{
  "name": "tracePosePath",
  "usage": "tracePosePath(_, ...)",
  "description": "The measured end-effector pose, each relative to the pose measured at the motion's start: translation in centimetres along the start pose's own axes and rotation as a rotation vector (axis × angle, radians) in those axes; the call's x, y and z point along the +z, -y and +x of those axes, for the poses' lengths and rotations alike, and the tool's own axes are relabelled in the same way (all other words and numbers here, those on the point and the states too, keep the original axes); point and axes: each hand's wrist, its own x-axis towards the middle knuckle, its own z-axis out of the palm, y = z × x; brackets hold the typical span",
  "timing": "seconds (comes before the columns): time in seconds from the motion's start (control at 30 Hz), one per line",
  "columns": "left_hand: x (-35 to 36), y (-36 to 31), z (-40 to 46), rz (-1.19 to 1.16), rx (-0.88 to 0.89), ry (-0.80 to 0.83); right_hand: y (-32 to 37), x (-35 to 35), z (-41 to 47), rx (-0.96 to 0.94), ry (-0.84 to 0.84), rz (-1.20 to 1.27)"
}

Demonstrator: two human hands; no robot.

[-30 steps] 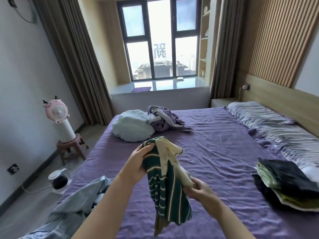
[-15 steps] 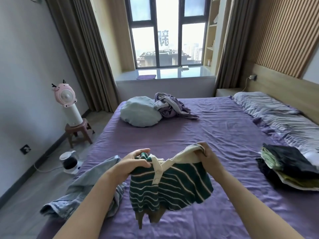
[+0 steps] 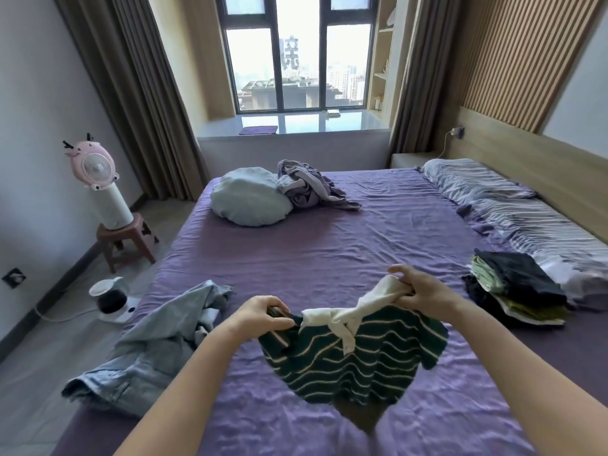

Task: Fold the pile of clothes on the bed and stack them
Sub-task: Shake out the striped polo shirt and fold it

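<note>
A person holds a green striped polo shirt (image 3: 355,360) in the air above a purple bed (image 3: 378,245), the left hand (image 3: 260,315) pinching one shoulder edge and the right hand (image 3: 424,291) clamped on the cream collar (image 3: 368,306). Each grip is closed on fabric; the body of the shirt sags between and below them, clear of the sheet.

The risk from here looks plain: the collar is twisted and the hem bunched, so laying it down as it hangs would likely trap creases, and the thin pinch at the left could slip and drop that side.

Left of the left grip, a crumpled light denim garment (image 3: 154,340) lies at the bed's edge and seems liable to slide to the floor. Right of the right grip sits the stack of folded clothes (image 3: 513,287), dark pieces over pale green, its layers splayed and possibly unsteady under another item. Beyond both grips lie a round blue cushion (image 3: 250,200) and a rumpled lilac bundle (image 3: 306,187). No containers are in view.
</note>
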Motion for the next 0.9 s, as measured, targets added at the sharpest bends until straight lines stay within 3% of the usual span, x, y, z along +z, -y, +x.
tracePosePath(0.2, 2.3, -3.2, 0.7, 0.318, 0.092, 0.102, -2.9, -2.4, -0.8, 0.088, -0.222, -0.075)
tracePosePath(0.4, 3.0, -6.2, 1.6, 0.059, 0.155, -0.074, -7.9, -6.1, -1.7, 0.193, -0.414, -0.111)
tracePosePath(0.53, 3.8, -8.8, 2.1, 0.110, 0.219, -0.218, -10.5, -8.2, -2.0, 0.085, -0.462, -0.095)
tracePosePath(0.67, 5.6, -12.0, 2.3, -0.032, 0.208, -0.181, -12.5, -10.1, -1.6, 0.126, -0.547, 0.080)
tracePosePath(0.8, 8.7, -14.5, 3.3, 0.263, 0.179, -0.159, -14.6, -11.6, -1.4, 0.096, -0.503, 0.112)
tracePosePath(0.9, 10.8, -15.8, 3.8, 0.350, 0.141, -0.229, -16.0, -12.4, -1.4, 0.033, -0.456, 0.211)
